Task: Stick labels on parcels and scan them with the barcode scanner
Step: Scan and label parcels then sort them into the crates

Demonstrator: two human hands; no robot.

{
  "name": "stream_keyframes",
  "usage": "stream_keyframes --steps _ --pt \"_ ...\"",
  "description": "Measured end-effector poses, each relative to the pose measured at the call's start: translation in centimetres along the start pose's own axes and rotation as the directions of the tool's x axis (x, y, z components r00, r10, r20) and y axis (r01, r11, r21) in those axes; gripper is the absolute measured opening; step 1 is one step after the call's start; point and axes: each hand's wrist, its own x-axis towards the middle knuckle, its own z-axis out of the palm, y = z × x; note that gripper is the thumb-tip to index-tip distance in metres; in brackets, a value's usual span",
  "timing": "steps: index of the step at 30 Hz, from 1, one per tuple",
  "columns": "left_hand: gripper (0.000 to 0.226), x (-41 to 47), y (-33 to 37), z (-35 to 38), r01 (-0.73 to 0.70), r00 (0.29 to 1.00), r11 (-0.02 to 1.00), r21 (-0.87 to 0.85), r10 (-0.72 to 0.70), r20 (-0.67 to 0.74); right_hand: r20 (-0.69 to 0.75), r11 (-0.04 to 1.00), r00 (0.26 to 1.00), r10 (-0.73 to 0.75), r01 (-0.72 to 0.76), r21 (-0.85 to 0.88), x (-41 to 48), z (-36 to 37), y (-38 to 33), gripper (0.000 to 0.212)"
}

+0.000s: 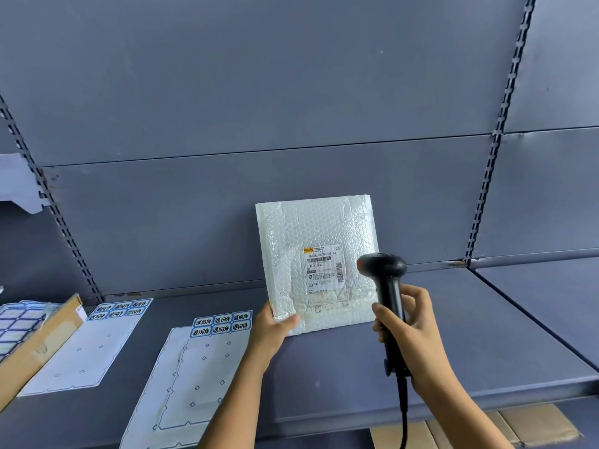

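Head view: gripping parcel (311, 241) at its lower-left corner w/ left hand (274, 328), thumb pressing on front, other fingers hidden behind. Standing it upright on shelf (453, 335). Curling right hand (408, 332) fingers round scanner (387, 286) handle, just right of parcel, pointing head toward label (324, 268) on parcel's front. Lying flat left of parcel: near sheet (207, 367), then far sheet (97, 345), each showing six stickers at top. Box (42, 335) sitting furthest left.

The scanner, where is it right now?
In the head view, the black scanner is right of centre, held upright in the right hand, its head beside the label on the white parcel.
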Motion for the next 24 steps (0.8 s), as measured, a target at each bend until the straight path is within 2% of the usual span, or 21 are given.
stream_keyframes --steps 4,8,12,15,18,19,20,22,24 --pt "0.031 -0.1 -0.1 0.1 0.016 1.0 0.999 -0.043 -0.016 0.001 -0.104 0.964 0.993 0.052 -0.077 -0.254 3.0 -2.2 1.4 0.031" --pt "0.031 -0.1 -0.1 0.1 0.017 1.0 0.999 -0.034 -0.018 -0.006 -0.127 0.778 0.991 0.034 -0.106 -0.619 6.8 -5.0 3.3 0.031" --pt "0.03 0.0 0.0 0.1 0.017 1.0 1.0 -0.025 -0.017 -0.008 -0.11 0.504 0.992 0.066 -0.128 -0.854 8.5 -7.0 5.3 0.037" --pt "0.032 0.0 -0.1 0.1 0.017 1.0 0.999 -0.03 -0.017 -0.007 -0.07 0.297 0.995 0.071 -0.088 -0.951 8.8 -7.5 6.5 0.042" --pt "0.031 0.0 0.0 0.1 0.021 1.0 0.999 -0.028 -0.022 -0.01 -0.06 -0.028 0.998 0.013 -0.06 -0.998 8.3 -7.0 7.1 0.051" --pt "0.03 0.0 0.0 0.1 0.025 1.0 0.999 -0.028 -0.025 -0.011 -0.064 -0.086 0.998 -0.02 -0.066 -0.994 8.1 -6.8 7.3 0.056" --pt "0.03 -0.1 0.1 0.1 0.03 0.999 0.999 -0.033 -0.03 -0.012 -0.059 -0.096 0.996 -0.063 -0.065 -0.993 8.0 -6.7 7.5 0.06" --pt "0.03 -0.3 0.5 0.2 0.042 0.999 0.998 -0.038 -0.042 -0.011 -0.001 -0.03 0.99 -0.14 -0.005 -1.0 8.0 -6.5 7.7 0.063" --pt "0.03 -0.4 1.1 0.1 0.079 0.997 0.995 -0.055 -0.08 -0.008 0.127 0.033 0.953 -0.274 0.141 -0.989 7.9 -6.2 7.9 0.06"
